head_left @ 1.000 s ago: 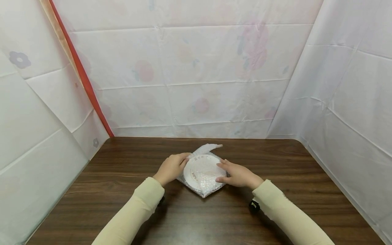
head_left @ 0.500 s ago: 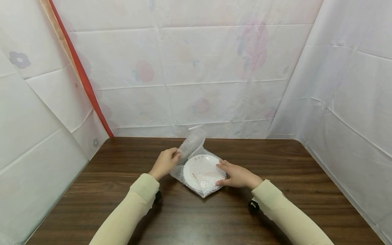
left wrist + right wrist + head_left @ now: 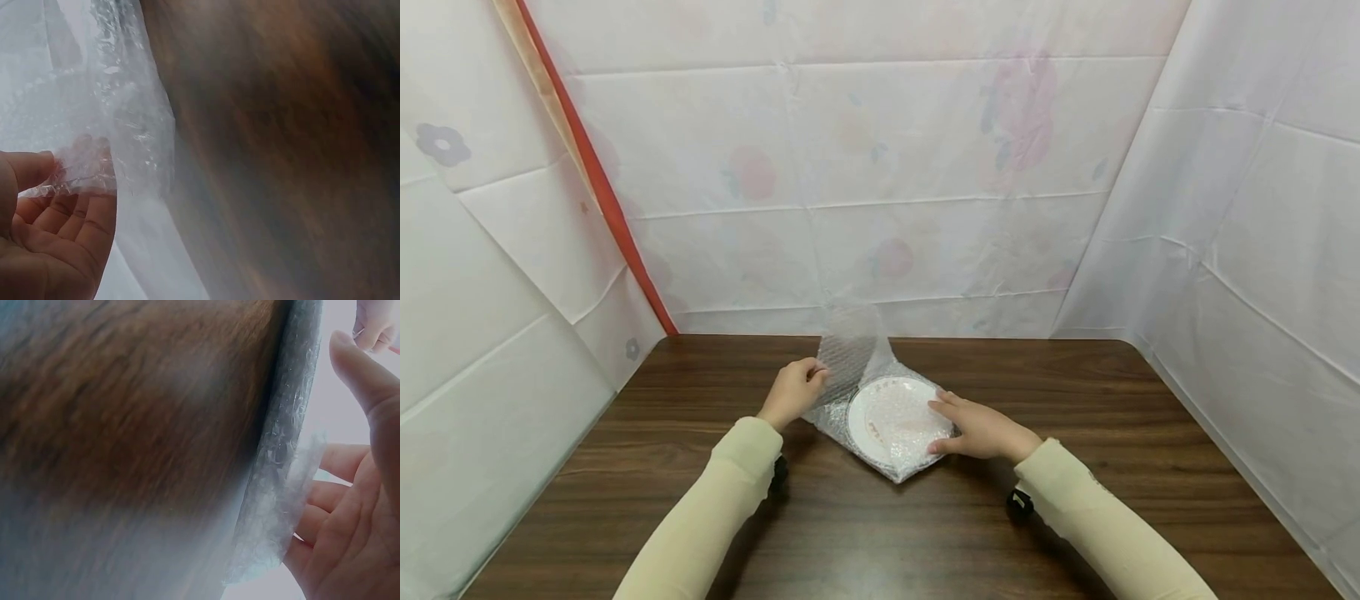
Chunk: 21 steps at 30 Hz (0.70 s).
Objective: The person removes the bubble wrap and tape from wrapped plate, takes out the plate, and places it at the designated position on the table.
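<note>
Dark wood-grain table (image 3: 1075,500), walled by pale flowered sheeting; near its middle lies a white plate (image 3: 891,417) inside bubble wrap (image 3: 850,350). Left hand (image 3: 790,392) pinches a flap of that wrap between thumb and curled fingers, raised upright at the plate's far-left edge; right hand (image 3: 977,429) – fingers straight – rests flat on the plate's right rim, both hands equally close.

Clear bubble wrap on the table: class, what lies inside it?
Inside the clear bubble wrap lies a round white plate with patterned rim. Its underside is hidden, and the right hand covers its right edge.
</note>
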### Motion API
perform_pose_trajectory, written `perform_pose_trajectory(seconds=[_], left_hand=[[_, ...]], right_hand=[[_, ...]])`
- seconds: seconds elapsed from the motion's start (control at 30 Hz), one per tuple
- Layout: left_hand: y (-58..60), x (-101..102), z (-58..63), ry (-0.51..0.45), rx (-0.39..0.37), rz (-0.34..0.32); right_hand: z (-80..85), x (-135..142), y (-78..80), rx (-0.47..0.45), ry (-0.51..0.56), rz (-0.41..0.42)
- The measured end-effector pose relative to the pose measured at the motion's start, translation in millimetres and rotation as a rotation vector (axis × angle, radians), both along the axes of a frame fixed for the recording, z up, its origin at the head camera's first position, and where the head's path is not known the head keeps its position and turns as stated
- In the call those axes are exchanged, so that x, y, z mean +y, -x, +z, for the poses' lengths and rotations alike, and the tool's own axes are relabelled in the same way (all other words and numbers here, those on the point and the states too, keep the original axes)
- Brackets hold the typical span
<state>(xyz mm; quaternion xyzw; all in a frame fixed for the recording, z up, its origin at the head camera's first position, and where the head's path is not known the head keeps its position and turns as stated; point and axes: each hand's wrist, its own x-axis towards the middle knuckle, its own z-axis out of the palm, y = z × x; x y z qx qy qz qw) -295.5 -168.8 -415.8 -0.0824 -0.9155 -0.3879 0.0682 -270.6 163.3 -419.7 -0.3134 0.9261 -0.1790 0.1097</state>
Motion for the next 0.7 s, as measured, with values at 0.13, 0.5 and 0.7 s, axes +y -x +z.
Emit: perform_pose_trajectory(seconds=[0.13,0.5,0.7], left_hand=[[1.9,-3.6,-1.7,0.001,-0.023,0.016],[2.0,-14.0,-5.7,0.005,-0.076,0.065],[1.6,-13.5,-2.0,-0.021,-0.020,0.133]], right_hand=[[-0.6,1.0,1.1,0.004,-0.002,-0.001],[0.6,2.7,0.7,-0.018,0.013,-0.013],[-0.6,2.2,1.9,-0.030,0.018,-0.011]])
